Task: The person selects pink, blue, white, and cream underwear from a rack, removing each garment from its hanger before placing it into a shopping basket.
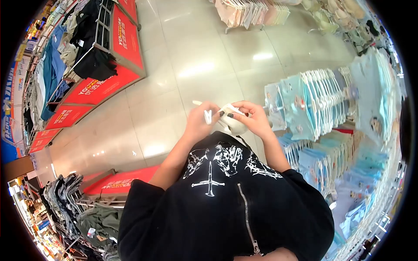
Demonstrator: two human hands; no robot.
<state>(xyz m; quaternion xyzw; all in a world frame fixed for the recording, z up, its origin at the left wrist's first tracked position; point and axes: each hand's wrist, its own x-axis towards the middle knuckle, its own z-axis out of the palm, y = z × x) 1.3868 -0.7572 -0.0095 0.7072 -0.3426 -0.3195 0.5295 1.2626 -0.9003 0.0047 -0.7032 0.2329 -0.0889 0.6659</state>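
Note:
In front of my chest, both hands work close together on a small off-white garment [235, 125], bunched so that its kind does not show clearly. My left hand [201, 118] is closed around a white plastic clip hanger [207, 116], whose other end sticks out past the knuckles. Its fingertips meet the garment's edge. My right hand [254, 117] pinches the garment from the other side, thumb on top. Part of the hanger is hidden behind the fingers and cloth.
Light-blue children's garments [300, 104] hang on white hangers close by on the right. Racks of dark clothes [93, 61] with red sign panels [126, 37] stand at the left. More clothes [65, 195] are at lower left, and pink garments [244, 13] hang ahead over the tiled floor [161, 78].

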